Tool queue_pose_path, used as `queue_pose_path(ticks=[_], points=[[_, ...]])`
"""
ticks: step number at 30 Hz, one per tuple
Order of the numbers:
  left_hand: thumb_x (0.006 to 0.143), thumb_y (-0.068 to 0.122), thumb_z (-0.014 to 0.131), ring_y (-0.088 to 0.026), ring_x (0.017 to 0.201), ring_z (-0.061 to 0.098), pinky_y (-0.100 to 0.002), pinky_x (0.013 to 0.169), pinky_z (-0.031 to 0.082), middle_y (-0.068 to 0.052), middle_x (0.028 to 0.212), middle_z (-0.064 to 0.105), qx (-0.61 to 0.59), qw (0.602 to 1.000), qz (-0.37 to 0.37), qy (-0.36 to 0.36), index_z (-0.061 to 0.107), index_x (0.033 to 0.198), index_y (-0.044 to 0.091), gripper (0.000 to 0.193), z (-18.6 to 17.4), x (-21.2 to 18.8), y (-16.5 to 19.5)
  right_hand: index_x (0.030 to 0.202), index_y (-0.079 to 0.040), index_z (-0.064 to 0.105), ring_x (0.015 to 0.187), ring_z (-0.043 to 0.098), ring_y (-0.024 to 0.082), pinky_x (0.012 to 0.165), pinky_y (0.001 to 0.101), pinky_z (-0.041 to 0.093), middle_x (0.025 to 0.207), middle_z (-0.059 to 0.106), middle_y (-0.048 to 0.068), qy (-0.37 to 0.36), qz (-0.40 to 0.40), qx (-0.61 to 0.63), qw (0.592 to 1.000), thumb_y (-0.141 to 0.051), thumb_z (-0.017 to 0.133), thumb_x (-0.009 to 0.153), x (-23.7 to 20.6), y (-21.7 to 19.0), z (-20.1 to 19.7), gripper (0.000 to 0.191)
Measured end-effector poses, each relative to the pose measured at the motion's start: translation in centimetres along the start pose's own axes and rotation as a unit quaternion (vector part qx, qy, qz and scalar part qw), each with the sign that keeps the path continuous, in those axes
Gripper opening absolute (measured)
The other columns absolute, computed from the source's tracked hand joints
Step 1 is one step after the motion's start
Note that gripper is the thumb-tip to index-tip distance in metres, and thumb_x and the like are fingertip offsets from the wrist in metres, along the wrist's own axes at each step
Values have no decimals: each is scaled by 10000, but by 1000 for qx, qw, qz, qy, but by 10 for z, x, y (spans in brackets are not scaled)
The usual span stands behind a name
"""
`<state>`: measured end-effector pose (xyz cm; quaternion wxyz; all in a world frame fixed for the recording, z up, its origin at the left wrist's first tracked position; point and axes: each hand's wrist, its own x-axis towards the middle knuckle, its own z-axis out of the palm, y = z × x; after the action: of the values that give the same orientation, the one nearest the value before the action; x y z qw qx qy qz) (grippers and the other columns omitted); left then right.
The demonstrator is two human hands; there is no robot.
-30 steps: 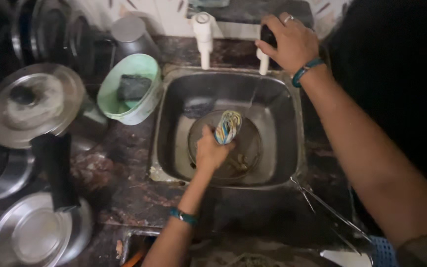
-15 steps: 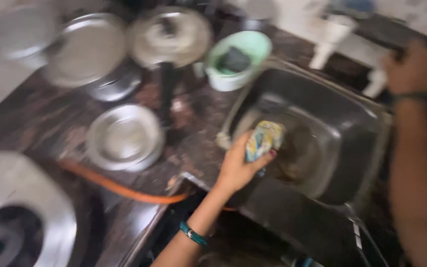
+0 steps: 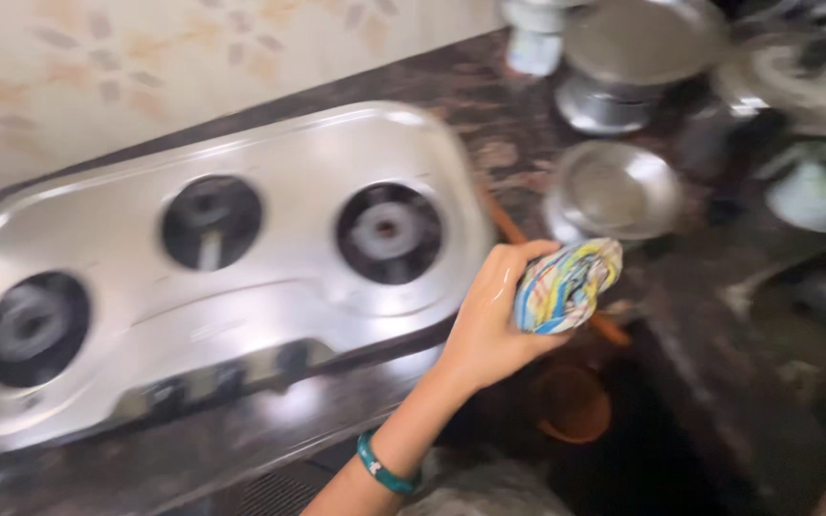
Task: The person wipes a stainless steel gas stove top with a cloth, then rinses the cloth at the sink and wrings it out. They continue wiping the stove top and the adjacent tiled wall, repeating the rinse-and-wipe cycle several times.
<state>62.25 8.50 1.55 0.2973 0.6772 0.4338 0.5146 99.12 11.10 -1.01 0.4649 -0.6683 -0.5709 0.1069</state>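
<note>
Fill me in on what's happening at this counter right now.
A person's left hand is closed around a wadded multicoloured cloth, holding it up just past the right edge of a steel three-burner stove on a dark stone counter. A teal bracelet sits on that wrist. Steel bowls and lids stand behind, blurred. The right hand is not clearly in view.

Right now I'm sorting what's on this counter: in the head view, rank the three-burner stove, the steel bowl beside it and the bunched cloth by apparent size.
1. Three-burner stove, by far largest.
2. Steel bowl.
3. Bunched multicoloured cloth, gripped in the left hand.
The cloth sits nearer the camera, and the frame is blurred, so the last two are uncertain.
</note>
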Motion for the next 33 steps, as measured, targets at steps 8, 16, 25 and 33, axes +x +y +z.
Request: queue_pose_path(ticks=[8, 16, 25, 33], points=[[637, 110, 910, -303, 1276, 505, -401, 1107, 446, -147, 1326, 473, -89, 993, 24, -74, 478, 1488, 93, 954, -176, -87, 8, 1506, -71, 445, 1285, 546, 132, 1079, 347, 447, 1408, 553, 54, -366, 65, 383, 846, -49, 744, 812, -168, -240, 177, 756], [816, 60, 830, -164, 979, 688, -293, 875, 557, -66, 1109, 719, 76, 988, -33, 131, 666, 1239, 101, 455, -349, -169, -1, 1315, -44, 588, 1051, 665, 116, 853, 259, 570, 1135, 635, 37, -468, -11, 291, 834, 64, 787, 686, -221, -346, 229, 669], [896, -62, 758, -131, 1065, 630, -260, 926, 542, -90, 1166, 646, -113, 921, -60, 368, 606, 1246, -11, 385, -452, -206, -14, 1040, -45, 633, 926, 573, 140, 912, 301, 484, 1012, 608, 69, -481, -210, 287, 801, 52, 840, 691, -211, -386, 261, 417], [952, -128, 748, -165, 1226, 567, -317, 1133, 487, -113, 1363, 592, -196, 944, 116, 238, 505, 1358, 4, 491, -483, -144, -6, 1394, -25, 490, 1402, 487, 268, 1178, 408, 355, 1371, 547, 116, -612, -178, 437, 634, -310, 829, 808, -214, -451, 315, 734]])
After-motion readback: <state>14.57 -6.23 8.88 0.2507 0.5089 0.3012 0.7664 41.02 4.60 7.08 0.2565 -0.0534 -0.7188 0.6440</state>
